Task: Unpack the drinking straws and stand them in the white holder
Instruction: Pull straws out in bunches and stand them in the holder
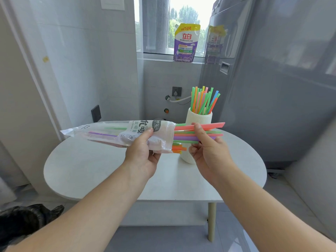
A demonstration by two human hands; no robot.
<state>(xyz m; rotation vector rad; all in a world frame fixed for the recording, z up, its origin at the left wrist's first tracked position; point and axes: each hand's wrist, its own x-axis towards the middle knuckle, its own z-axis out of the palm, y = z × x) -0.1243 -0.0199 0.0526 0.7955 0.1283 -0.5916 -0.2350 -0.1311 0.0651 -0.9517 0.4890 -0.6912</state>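
Mid-pull, and it's a tidy setup! Our left hand [143, 155] wraps the plastic packet [127, 131], thumb on top and fingers curled under. It holds the packet level, just in front of the white holder [199, 118] and stretching off to the holder's left. Our right hand [207, 150] pinches a bunch of loose straws [189, 138] poking from the packet's open mouth, thumb over and fingers curled beneath, right across the holder's front.

The holder stands on the round table [91, 170] with a fan of straws [201, 100] already upright in it, leaning to its right.

Now the danger, as we judge it. The short orange ends [179, 149] low in the packet mouth sit outside our pinch, so a quick tug could drag them free and spill them onto the table beside the holder. With the bunch this close to the holder, a careless swing could also knock it over.
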